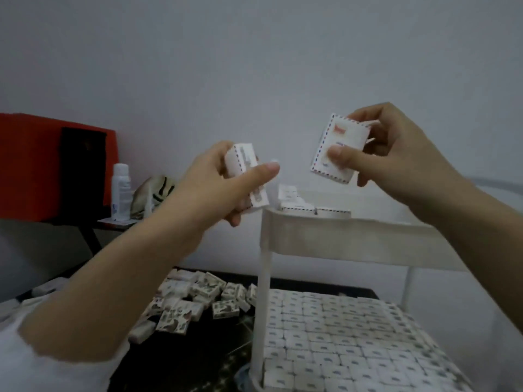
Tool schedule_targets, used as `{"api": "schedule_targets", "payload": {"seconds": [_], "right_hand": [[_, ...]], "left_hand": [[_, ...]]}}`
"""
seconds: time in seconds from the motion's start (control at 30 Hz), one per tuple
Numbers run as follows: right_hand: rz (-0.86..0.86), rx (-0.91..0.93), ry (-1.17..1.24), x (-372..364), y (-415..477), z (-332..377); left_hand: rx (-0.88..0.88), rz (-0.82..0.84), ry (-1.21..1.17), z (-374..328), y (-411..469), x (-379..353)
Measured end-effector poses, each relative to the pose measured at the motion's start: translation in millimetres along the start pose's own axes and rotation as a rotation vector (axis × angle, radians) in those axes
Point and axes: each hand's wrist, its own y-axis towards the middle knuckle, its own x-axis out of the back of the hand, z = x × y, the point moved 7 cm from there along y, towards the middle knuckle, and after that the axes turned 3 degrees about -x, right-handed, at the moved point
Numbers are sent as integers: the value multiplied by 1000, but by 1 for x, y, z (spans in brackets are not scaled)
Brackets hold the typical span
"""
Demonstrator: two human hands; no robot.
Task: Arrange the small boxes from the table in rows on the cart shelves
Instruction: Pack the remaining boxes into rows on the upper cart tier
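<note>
Holding one box per hand above the cart (264, 278): left hand (223, 182) grips left box (245, 162), right hand (396, 154) pinches right box (338, 142), thumb on its face. Few boxes (297, 206) lie on top shelf (353, 236). Rowed boxes (339, 335) fill lower shelf (254, 383). Loose pile (198, 301) sits on dark table (184, 363), left of cart.

Plain grey wall (226, 66), red cabinet (34, 165)

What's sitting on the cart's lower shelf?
Small white boxes in tight rows fill the lower shelf. Its far edge lies behind the upper shelf, so boxes there cannot be seen.
</note>
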Motion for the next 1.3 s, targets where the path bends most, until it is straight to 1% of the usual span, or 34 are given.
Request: {"api": "schedule_targets", "payload": {"seconds": [0.07, 0.1, 0.23, 0.3, 0.4, 0.5, 0.57, 0.67, 0.77, 0.87, 0.97, 1.1, 1.17, 1.3], "right_hand": [[-46, -37, -145, 13, 14, -23], [-30, -66, -196, 14, 17, -35], [153, -118, -321, -1, 16, -69], [214, -143, -262, -8, 14, -78], [306, -162, -114, -15, 12, -81], [367, -199, -97, -18, 10, -83], [412, -217, -133, -20, 7, -84], [456, -201, -198, -23, 4, -83], [448, -197, -230, -24, 3, -83], [411, -188, -264, -23, 4, -84], [339, -145, -353, -20, 7, -81], [222, -87, -429, -13, 9, -77], [180, -74, -416, -10, 9, -77], [121, -99, -298, -8, 10, -79]], "left_hand": [[-79, 8, 64, -21, 20, -14], [-112, 35, 75, -31, 29, -22], [-204, 256, 131, -56, 59, -57], [-198, 330, 259, -56, 75, -71], [-131, 454, 408, -48, 95, -88], [-111, 551, 510, -43, 106, -100], [-141, 560, 555, -41, 111, -107], [-149, 512, 584, -35, 121, -113], [-147, 486, 612, -29, 129, -118], [-164, 517, 677, -23, 131, -126], [-157, 610, 768, -15, 128, -131], [-70, 739, 873, -2, 122, -130], [-26, 789, 932, 3, 119, -130], [12, 882, 1034, 3, 115, -135]]}}
